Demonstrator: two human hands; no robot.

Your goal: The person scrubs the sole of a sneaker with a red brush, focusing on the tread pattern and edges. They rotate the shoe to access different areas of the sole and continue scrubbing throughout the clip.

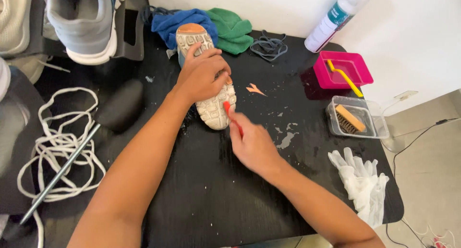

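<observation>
Red brush (232,117) gripped in right hand (252,144), probably bristles on sole | left hand (201,75) clamps shoe (205,80)

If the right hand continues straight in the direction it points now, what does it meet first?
Most likely the shoe sole. The right hand points up-left, and its small red brush already reaches the sole's near end, though actual contact is unclear.

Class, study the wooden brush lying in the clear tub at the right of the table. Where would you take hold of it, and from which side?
Grip the wooden brush across its narrow wooden back, coming from above. It lies slantwise in the clear tub with the back up and the bristles facing down and left, and the tub's walls block a sideways approach. The open top leaves room for fingers along both long edges.
</observation>
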